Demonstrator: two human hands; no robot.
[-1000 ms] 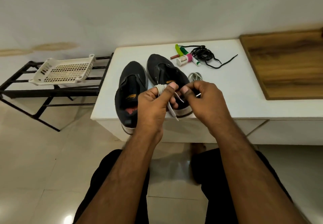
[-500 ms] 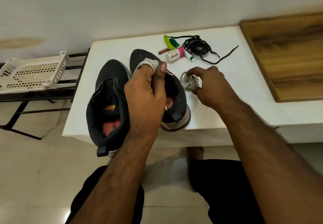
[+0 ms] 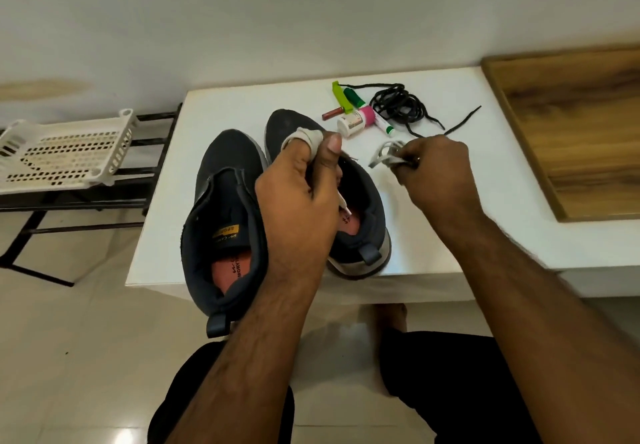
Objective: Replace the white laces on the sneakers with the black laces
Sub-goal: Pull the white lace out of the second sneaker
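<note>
Two dark sneakers without laces stand on the white table (image 3: 433,236): the left sneaker (image 3: 221,208) overhangs the front edge, the right sneaker (image 3: 363,208) lies partly behind my left hand. My left hand (image 3: 298,194) holds a white lace (image 3: 303,137) wound around its fingers, with a loose end hanging below the thumb. My right hand (image 3: 436,173) pinches a second coiled white lace (image 3: 386,153) just above the table, right of the sneakers. The black laces (image 3: 401,104) lie in a loose bundle at the back of the table.
Small items sit behind the sneakers: a green clip (image 3: 341,95), a green marker (image 3: 355,97), a brown tube (image 3: 332,114) and a white-and-pink bottle (image 3: 356,121). A wooden board (image 3: 571,125) covers the table's right side. A white basket (image 3: 65,149) rests on a black rack at left.
My hands parted: the left keeps the wound white lace over the right sneaker, while the right went to the coiled lace on the table and now pinches it. The view moved closer.
</note>
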